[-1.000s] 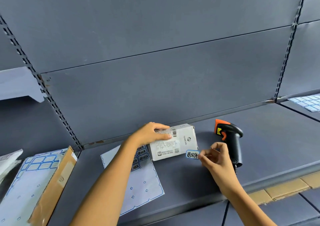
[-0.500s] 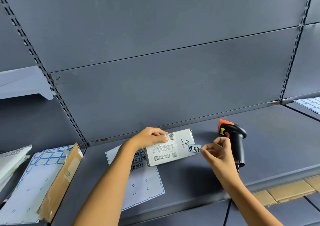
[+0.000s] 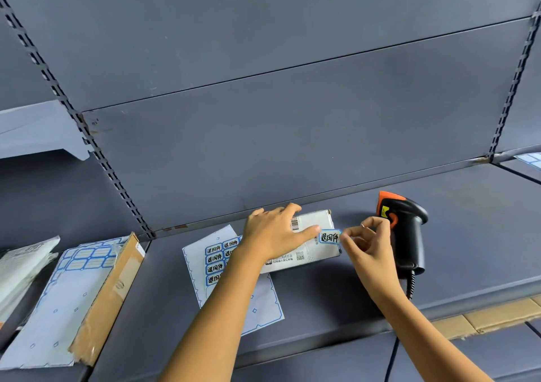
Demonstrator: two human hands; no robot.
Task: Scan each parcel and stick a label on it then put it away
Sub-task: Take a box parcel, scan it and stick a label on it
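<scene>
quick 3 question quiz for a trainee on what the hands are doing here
1. True or false: no hand holds the scanner.
2. Which hand pinches the label? A) left hand B) right hand C) neither
3. Fill in: the left hand rests flat on the ___.

Key: 1 true. 2 B. 3 parcel.

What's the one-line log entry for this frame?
stage: labelling | left hand: flat on parcel | right hand: pinches label at parcel's right end | scanner: standing on shelf | put away: not yet
</scene>
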